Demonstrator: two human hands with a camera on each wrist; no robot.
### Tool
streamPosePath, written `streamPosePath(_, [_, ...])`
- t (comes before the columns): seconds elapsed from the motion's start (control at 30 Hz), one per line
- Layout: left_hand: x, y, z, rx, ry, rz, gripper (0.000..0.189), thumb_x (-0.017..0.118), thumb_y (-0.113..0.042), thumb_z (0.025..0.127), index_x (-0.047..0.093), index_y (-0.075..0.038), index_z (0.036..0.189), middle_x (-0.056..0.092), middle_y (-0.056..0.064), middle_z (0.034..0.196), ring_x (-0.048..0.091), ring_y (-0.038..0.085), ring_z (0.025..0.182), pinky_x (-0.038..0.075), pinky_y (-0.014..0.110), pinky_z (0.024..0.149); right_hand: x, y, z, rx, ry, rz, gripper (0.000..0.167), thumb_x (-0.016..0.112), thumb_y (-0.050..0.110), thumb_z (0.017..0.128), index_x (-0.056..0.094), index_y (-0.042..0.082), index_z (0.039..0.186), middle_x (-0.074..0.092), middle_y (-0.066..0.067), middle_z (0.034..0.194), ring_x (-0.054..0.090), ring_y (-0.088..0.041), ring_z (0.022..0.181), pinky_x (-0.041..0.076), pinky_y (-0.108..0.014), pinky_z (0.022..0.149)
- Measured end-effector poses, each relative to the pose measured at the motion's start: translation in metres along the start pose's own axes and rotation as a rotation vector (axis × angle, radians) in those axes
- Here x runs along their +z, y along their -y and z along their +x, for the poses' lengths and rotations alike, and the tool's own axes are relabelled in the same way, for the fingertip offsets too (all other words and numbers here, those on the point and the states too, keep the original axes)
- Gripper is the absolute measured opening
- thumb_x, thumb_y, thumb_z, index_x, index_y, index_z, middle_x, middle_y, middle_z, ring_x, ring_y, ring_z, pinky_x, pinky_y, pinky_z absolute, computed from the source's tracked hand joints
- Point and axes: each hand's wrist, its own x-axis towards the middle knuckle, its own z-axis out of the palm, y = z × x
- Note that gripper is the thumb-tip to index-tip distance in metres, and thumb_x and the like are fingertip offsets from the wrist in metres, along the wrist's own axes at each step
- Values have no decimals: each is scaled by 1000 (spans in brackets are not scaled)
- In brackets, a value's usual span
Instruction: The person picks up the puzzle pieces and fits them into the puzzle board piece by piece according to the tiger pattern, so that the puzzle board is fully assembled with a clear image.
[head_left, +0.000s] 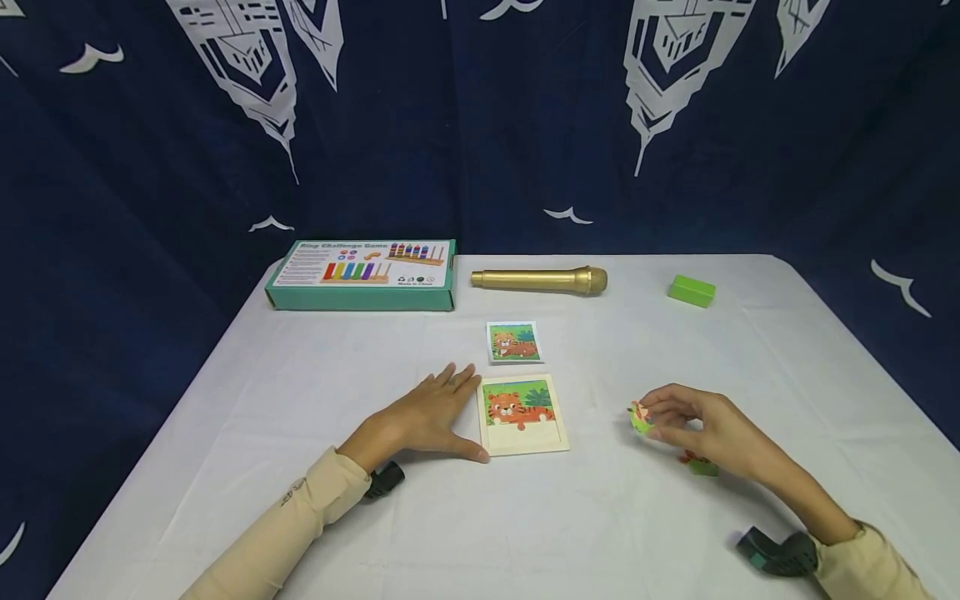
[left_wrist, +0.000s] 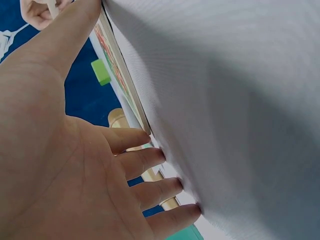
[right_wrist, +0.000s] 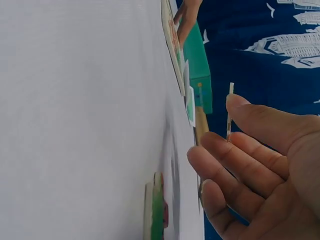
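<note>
while the flat left hand (head_left: 423,417) steadies one puzzle board (head_left: 522,414), the right hand (head_left: 701,429) pinches one piece (head_left: 640,419).

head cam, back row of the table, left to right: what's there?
Ring game box → gold microphone → green block.

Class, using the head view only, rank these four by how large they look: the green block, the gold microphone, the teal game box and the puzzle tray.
1. teal game box
2. puzzle tray
3. gold microphone
4. green block

The tray lies nearer the camera, so its true rank against the microphone is unsure.
</note>
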Motion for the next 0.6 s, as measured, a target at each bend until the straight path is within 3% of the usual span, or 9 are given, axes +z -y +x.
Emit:
streamPosePath(0.27, [0,0,0,3,-6,-1,115,68,-71,71,21,-5,152,13,11,160,7,34,147,14,52,116,7,3,18,-79,0,-24,32,71,10,86,66,12,117,67,3,98,60,-6,81,53,-22,74])
streamPosePath(0.6, [0,1,0,3,-8,-7,115,69,-70,70,22,-5,152,14,12,160,7,34,147,15,52,116,24,14,44,65,111,319,37,65,2,88,61,2,125,63,-15,102,65,-17,86,57,-29,73])
